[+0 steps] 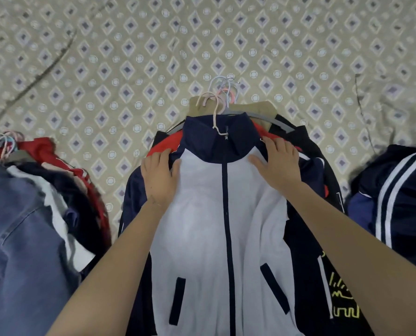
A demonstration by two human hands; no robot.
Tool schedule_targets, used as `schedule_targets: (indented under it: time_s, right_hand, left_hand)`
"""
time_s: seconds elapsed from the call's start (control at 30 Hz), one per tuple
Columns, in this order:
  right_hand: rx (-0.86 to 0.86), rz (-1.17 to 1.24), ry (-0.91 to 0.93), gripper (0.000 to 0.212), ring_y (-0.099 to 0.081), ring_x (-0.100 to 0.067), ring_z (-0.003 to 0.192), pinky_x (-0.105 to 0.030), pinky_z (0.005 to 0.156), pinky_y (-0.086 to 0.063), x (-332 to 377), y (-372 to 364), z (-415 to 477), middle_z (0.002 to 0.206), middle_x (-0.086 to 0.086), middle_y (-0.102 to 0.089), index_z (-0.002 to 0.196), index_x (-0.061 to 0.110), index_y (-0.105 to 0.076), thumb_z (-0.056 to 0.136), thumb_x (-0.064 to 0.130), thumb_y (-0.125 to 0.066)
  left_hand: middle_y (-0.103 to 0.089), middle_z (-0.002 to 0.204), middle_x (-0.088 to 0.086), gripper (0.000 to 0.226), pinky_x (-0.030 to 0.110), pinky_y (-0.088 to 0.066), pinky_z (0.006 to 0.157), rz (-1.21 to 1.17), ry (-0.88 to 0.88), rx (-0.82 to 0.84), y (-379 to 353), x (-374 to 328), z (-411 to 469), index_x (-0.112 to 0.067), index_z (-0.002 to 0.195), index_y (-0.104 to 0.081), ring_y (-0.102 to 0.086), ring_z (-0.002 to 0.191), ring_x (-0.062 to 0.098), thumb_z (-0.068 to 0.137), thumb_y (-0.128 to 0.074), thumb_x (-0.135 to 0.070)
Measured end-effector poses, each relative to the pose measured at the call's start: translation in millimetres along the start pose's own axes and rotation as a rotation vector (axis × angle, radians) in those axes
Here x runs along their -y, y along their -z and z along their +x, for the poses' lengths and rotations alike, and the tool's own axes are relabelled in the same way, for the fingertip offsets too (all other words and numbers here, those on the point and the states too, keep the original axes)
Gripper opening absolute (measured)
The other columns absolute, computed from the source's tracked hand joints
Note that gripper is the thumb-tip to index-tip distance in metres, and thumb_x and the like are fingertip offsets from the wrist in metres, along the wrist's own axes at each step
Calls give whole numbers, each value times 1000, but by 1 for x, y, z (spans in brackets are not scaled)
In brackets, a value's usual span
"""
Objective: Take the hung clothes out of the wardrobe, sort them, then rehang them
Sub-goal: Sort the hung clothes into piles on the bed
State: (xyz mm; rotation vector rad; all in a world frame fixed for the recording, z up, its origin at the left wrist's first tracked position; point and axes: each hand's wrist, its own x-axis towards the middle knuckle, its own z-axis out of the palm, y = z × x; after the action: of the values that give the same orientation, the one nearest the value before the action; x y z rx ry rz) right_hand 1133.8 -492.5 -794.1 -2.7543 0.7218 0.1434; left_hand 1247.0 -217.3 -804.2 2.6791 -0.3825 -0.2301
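Flanking the white jacket (202,214) lie a denim pile (25,226) and a striped garment (396,202). The hands, left hand (159,175) and right hand (278,161), press it flat-fingered.

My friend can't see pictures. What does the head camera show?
The left hand and right hand press flat on a white and navy zip jacket, on top of a stack of clothes on hangers, on a patterned bedsheet. Other clothes piles lie either side.
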Motion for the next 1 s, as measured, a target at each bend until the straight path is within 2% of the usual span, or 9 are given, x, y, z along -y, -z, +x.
schedule_targets:
  time_s: [0.13,0.2,0.27,0.37,0.43,0.53,0.63,0.8,1.0]
  right_hand:
    - [-31,-2,-21,73,-54,-38,98,-46,92,-39,5,12,-12,103,-15,-61,115,6,-63,89,66,-29]
    - [-31,18,-31,71,-54,-37,92,-46,85,-41,8,21,-22,96,-15,-61,105,4,-64,90,65,-30]
    - [-26,51,-44,66,-52,-36,85,-45,78,-41,12,33,-35,89,-15,-59,96,3,-62,92,63,-35]
    - [-9,133,-72,50,-50,-34,80,-44,70,-41,20,57,-58,80,-12,-53,87,4,-58,95,52,-48]
    - [-19,168,-83,44,-49,-32,74,-42,63,-39,27,75,-75,71,-7,-46,75,8,-51,96,47,-53]
    - [-16,198,-101,51,-44,-28,65,-37,56,-31,40,103,-104,62,-1,-39,62,15,-33,95,47,-56]
    - [6,218,-129,56,-38,-24,60,-35,51,-23,56,130,-133,59,3,-34,58,19,-25,94,47,-57]
    - [7,271,-149,57,-26,-15,50,-33,47,-16,81,178,-185,54,5,-29,58,19,-24,93,46,-60]
    - [-75,271,-72,57,-31,-19,53,-35,49,-21,105,236,-261,54,4,-30,57,20,-25,92,47,-60]
  left_hand:
    - [-59,94,9,27,39,-41,84,-96,11,47,15,-9,-1,-9,98,-66,-50,95,31,99,-53,-33]
    - [-54,81,3,31,36,-38,66,-134,-4,104,25,-12,-3,-16,77,-55,-50,85,29,98,-51,-39]
    - [-49,74,1,36,34,-33,58,-149,-35,147,37,-14,-6,-20,68,-44,-49,78,26,98,-51,-40]
    - [-47,73,-1,41,35,-33,60,-171,-42,183,61,-19,-21,-25,62,-39,-45,78,22,98,-55,-37]
    - [-48,73,-2,38,35,-35,60,-191,-40,188,76,-20,-35,-23,64,-45,-47,77,21,98,-54,-38]
    - [-52,72,-2,35,39,-42,60,-234,-36,181,104,-21,-62,-15,72,-58,-50,72,21,98,-56,-38]
    - [-57,72,1,34,44,-45,62,-272,-24,156,134,-25,-91,-10,75,-62,-52,69,21,96,-58,-36]
    - [-65,82,2,21,41,-47,69,-297,-13,132,186,-32,-142,-14,86,-70,-58,78,23,95,-63,-32]
    - [-64,77,5,35,43,-47,72,-329,-26,84,251,-44,-215,-11,77,-65,-58,73,21,96,-58,-39]
